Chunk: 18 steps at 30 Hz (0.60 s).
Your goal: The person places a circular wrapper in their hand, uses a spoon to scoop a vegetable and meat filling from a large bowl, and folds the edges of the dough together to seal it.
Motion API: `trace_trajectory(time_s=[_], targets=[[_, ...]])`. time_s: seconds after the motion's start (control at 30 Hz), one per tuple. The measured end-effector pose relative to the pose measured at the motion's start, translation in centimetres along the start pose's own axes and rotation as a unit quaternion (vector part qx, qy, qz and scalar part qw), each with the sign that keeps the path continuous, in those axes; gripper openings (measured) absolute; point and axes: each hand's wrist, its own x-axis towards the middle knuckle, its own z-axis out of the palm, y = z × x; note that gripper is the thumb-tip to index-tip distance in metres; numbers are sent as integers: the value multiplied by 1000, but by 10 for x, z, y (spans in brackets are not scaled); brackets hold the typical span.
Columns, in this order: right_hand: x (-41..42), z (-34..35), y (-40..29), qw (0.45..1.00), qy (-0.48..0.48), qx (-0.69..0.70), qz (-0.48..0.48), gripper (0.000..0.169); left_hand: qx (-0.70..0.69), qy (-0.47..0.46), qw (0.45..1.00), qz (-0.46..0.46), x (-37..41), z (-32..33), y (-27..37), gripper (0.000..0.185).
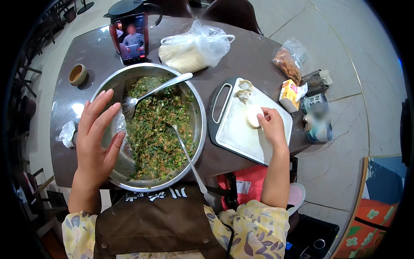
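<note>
My left hand (98,139) is raised over the left rim of a wide steel bowl (114,181), fingers apart and nothing in them. Chopped green and brown filling (158,129) lies heaped in the bowl. One metal spoon (165,85) rests in it towards the far rim, and a second utensil (190,158) leans over the near rim. With thumb and fingertips, my right hand (271,124) pinches the edge of the top wrapper on a small stack of round dough wrappers (252,117). The stack lies on a white cutting board (239,137), below two folded dumplings (244,90).
A phone (131,40) showing a video leans on a jug (124,9). Beyond the bowl sits a knotted plastic bag (194,48). A small cup (77,75) and crumpled tissue (67,134) are left; a tissue pack (288,95), bagged food (288,63) and cans (318,119) line the right edge.
</note>
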Motion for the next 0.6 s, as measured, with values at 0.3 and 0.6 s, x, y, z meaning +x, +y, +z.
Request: trace_trajectory(time_s=[0.3, 0.6], targets=[[0, 7, -13, 991, 135, -15, 9, 13, -1, 1, 1000, 4, -7, -5, 4, 51], [-7, -26, -66, 976, 191, -42, -97, 12, -145, 14, 989, 5, -12, -13, 14, 46]])
